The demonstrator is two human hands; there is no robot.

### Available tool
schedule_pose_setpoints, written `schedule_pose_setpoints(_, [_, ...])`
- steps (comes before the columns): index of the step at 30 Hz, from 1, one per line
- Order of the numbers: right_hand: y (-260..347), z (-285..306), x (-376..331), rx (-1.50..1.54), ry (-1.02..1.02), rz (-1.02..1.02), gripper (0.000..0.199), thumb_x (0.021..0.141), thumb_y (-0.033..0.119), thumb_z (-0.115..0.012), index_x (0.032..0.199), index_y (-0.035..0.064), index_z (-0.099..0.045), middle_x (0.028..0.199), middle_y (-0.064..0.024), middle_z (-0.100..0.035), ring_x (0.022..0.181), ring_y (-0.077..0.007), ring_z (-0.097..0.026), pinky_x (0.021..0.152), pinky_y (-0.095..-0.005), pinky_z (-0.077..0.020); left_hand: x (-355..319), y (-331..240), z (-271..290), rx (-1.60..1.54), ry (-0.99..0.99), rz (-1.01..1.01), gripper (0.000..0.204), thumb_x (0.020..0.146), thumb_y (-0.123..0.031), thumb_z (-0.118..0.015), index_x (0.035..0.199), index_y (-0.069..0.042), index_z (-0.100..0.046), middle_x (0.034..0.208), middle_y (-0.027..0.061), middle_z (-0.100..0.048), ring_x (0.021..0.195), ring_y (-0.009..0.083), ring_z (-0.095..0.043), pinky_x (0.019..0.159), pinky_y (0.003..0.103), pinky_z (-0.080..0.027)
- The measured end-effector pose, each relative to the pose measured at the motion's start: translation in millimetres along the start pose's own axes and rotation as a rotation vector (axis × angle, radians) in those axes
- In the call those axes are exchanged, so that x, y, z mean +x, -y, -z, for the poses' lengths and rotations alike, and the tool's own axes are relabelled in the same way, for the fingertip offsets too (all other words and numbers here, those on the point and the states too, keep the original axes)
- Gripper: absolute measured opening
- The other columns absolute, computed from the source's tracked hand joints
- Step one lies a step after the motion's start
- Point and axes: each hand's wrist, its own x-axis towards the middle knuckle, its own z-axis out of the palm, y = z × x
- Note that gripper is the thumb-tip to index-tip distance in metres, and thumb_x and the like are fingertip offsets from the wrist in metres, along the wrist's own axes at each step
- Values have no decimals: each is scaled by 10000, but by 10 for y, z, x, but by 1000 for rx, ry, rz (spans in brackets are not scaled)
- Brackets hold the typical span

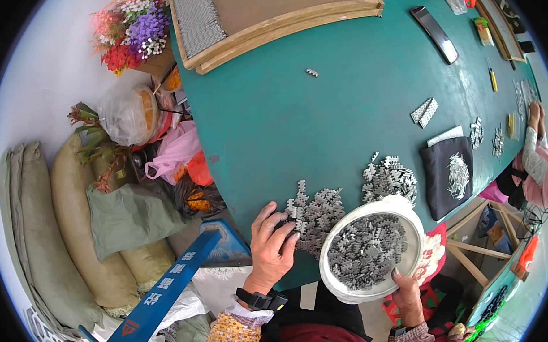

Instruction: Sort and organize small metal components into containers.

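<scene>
My right hand (407, 297) grips a round white bowl (415, 223) by its near right rim, tilted at the table's near edge. Small grey toothed metal pieces (368, 250) fill much of the bowl. My left hand (271, 244) is beside a loose heap of similar pieces (321, 217), fingers apart and curved, fingertips at the heap's left edge. Whether a piece lies under those fingertips is hidden. A second heap (392, 178) sits just beyond the bowl. One small piece (312, 72) lies alone farther up the table.
The green table (276, 128) bears a wooden-framed tray (293, 33), a phone (435, 34), and a dark cloth (437, 192) with slim silvery pieces. Another person's hands (536, 116) rest at the far right. Sacks (79, 216) and a blue metal bar (169, 283) stand left.
</scene>
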Motion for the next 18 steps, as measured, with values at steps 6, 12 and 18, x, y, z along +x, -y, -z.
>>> schedule_pose_setpoints(6, [19,-104,-22,2,17,30,594,866,4,-657,1415,32,-432,1270,-125,-612,1108,-260,-625,970,-407,-511,4,8,-50,36,-25,-2,105,768,26,-678,864,-18,-670,1032,133,-624,1190,376,-553,985,469,-453])
schedule_pose_setpoints(12, [127,-394,32,-20,79,40,512,888,43,-684,1363,5,-497,1233,-129,-646,1069,-230,-652,938,-381,-527,57,1,37,-90,-54,21,130,761,62,-657,878,6,-667,1004,135,-634,1080,367,-608,916,447,-502])
schedule_pose_setpoints(18, [215,-550,52,-60,75,62,506,892,50,-685,1361,4,-501,1224,-126,-649,1075,-227,-649,927,-377,-533,114,-169,11,-251,-50,102,138,833,15,-661,970,23,-667,1026,154,-641,971,339,-634,858,404,-517])
